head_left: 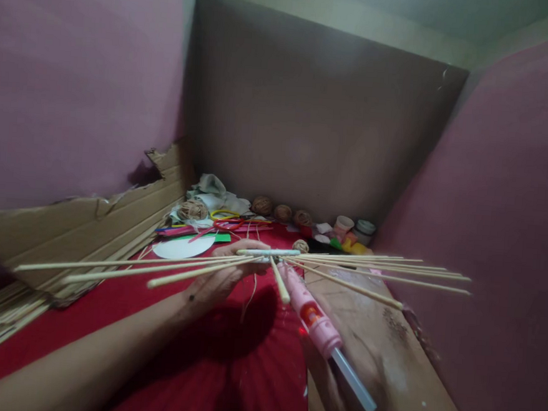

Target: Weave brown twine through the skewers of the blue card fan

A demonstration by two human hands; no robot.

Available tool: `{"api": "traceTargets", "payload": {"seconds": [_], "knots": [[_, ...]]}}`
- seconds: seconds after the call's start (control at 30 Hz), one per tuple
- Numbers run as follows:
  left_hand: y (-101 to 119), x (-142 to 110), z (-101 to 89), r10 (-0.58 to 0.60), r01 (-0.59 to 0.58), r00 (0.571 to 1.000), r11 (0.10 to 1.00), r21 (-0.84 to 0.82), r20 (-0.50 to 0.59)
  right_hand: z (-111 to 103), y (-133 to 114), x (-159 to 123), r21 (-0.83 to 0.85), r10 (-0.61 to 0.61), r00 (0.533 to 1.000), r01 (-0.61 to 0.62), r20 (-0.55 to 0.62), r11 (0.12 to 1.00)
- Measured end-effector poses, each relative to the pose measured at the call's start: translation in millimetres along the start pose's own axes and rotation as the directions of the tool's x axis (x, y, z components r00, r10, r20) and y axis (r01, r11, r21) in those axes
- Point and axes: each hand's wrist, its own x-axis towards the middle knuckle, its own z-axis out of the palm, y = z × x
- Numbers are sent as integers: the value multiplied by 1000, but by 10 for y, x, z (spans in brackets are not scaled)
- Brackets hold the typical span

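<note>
My left hand (225,268) is closed around the middle of a light-coloured disc (268,253), seen nearly edge-on. Thin wooden sticks (110,270) fan out from the disc to both sides, and one points toward me. In my right hand (351,367) is a pink hot glue gun (311,311) with a clear glue stick (354,381) poking out of its rear. The gun's nozzle end is close under the disc; whether it touches is hidden. A red light glows on the gun. A strand of twine (250,294) hangs below the disc.
A red cloth (160,360) covers the surface. Cardboard (113,225) leans at left above a bundle of sticks (3,324). Twine balls (283,213), scissors (228,221), a white disc (184,247) and small jars (364,230) sit at the back. A brown board (403,371) lies at right.
</note>
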Motion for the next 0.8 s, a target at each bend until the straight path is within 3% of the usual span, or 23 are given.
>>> {"api": "traceTargets", "payload": {"seconds": [0.53,0.73,0.8], "knots": [[-33,51,-164,-49,47,994,999,25,94,30,72,-30,20,-16,1000,16,21,1000],[28,66,-57,-37,40,998,997,69,-44,-63,3,49,14,22,999,-23,37,1000],[10,64,-54,-39,43,998,994,102,-46,-116,-68,85,19,49,998,-50,39,999]]}}
